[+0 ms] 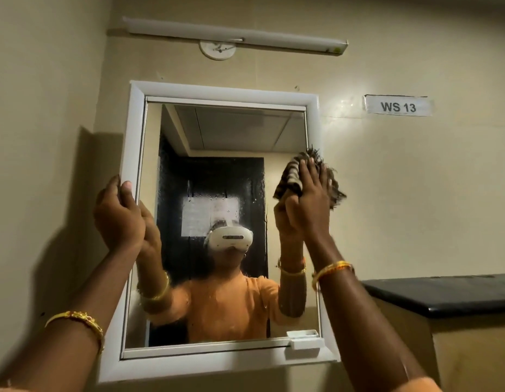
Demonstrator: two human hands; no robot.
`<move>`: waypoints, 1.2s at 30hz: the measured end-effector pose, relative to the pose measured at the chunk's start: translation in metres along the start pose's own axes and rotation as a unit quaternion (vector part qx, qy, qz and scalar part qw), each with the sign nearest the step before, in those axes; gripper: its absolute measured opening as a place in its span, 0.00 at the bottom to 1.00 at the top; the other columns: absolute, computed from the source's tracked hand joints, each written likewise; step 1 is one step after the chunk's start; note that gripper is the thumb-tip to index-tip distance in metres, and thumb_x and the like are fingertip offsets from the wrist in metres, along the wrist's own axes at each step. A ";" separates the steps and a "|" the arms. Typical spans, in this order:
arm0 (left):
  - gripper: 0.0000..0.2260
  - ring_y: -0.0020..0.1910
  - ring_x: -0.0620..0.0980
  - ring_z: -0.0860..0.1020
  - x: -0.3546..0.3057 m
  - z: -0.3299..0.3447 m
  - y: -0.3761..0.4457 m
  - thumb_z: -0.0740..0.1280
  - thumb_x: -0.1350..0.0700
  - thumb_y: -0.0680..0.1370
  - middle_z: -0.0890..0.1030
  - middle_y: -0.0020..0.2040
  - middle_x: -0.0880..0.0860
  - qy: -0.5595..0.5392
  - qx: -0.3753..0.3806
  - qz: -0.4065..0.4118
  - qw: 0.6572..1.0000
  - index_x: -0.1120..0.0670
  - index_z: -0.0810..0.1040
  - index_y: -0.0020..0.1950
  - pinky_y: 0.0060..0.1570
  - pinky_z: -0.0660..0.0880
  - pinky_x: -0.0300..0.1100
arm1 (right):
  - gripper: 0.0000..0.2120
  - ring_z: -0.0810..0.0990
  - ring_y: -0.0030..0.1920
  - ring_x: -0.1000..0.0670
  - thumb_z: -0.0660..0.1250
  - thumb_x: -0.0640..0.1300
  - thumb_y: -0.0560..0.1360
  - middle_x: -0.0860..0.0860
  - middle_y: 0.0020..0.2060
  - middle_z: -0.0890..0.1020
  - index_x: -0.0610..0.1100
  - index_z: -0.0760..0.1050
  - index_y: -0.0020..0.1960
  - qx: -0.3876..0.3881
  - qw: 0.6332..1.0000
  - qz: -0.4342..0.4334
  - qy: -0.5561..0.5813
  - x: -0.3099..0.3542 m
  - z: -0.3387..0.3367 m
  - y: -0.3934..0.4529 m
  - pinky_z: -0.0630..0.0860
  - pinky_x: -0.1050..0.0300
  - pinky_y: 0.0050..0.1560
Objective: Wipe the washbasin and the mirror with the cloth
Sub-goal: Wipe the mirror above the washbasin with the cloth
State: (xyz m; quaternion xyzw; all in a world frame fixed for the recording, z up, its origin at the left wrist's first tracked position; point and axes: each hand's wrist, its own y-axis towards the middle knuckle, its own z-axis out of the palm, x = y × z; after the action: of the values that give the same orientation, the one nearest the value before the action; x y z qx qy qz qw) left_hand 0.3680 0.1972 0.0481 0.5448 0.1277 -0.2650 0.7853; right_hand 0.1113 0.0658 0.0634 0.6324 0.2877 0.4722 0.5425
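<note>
Hands, two: left hand (119, 213) grips one mirror's (217, 193) frame, right hand (310, 193) presses one cloth (293, 174) flat.

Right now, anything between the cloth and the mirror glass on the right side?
Nothing visible. The right hand presses the cloth against the right edge of the mirror, overlapping the white frame. The left hand grips the frame's left side, clear of the wiping area.
</note>
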 end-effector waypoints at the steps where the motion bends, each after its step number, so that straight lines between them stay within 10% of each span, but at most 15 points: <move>1: 0.18 0.61 0.59 0.76 0.000 -0.001 -0.002 0.57 0.53 0.82 0.78 0.62 0.63 0.004 -0.002 0.000 1.000 0.62 0.73 0.66 0.61 0.71 0.45 | 0.36 0.43 0.77 0.50 0.57 0.44 0.67 0.51 0.77 0.54 0.49 0.55 0.76 0.010 1.000 -0.003 0.006 0.003 -0.002 0.017 0.37 0.51 0.75; 28: 0.20 0.65 0.57 0.75 0.026 -0.011 -0.012 0.60 0.52 0.80 0.76 0.65 0.61 -0.041 0.035 0.030 0.998 0.61 0.71 0.69 0.65 0.71 0.46 | 0.36 0.42 0.77 0.51 0.50 0.52 0.68 0.53 0.75 0.50 0.46 0.53 0.76 0.031 0.999 -0.024 -0.032 -0.025 0.004 -0.105 0.32 0.58 0.75; 36: 0.20 0.66 0.56 0.74 0.026 -0.009 -0.013 0.60 0.52 0.81 0.76 0.66 0.59 -0.030 0.029 0.039 0.998 0.60 0.71 0.69 0.64 0.69 0.41 | 0.36 0.41 0.77 0.51 0.56 0.45 0.69 0.49 0.77 0.53 0.47 0.53 0.76 0.025 0.999 -0.018 -0.018 -0.005 0.007 -0.027 0.33 0.54 0.75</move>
State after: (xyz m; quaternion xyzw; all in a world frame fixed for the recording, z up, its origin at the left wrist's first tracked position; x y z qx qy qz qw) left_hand 0.3829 0.1950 0.0223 0.5638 0.0752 -0.2540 0.7823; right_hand 0.1197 0.0649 0.0366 0.6490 0.3012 0.4432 0.5401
